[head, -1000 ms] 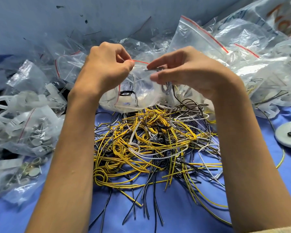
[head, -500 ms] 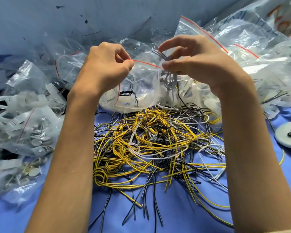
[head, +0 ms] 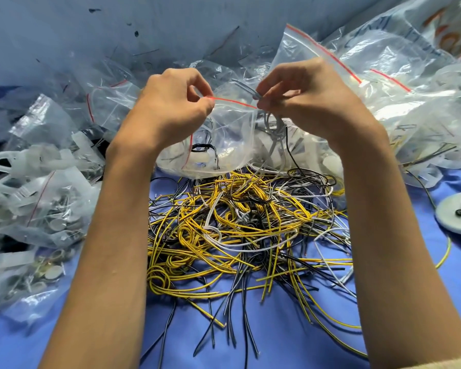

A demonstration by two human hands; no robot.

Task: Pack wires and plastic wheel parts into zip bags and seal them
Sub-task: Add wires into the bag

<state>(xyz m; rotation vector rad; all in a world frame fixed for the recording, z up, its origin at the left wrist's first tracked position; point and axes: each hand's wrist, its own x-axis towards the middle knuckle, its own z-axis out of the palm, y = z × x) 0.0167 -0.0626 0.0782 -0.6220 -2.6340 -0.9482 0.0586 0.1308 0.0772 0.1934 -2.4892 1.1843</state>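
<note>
A small-parts packing workshop: a desk (head: 298, 350) under blue cloth carries a loose heap of cut yellow, black and white wires (head: 240, 230), ringed by crumpled clear zip bags (head: 399, 70) with red seal strips. Some bags at the left hold small metal discs (head: 57, 225); white plastic wheel parts (head: 16, 161) lie beside them.

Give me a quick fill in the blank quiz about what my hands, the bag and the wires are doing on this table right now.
The left hand pinches the zip bag at its ___ strip.
The wire bundle held in the right hand is ___ in colour.
The loose wire pile lies on a ___ cloth.
Missing words: red; gray; blue.
</note>
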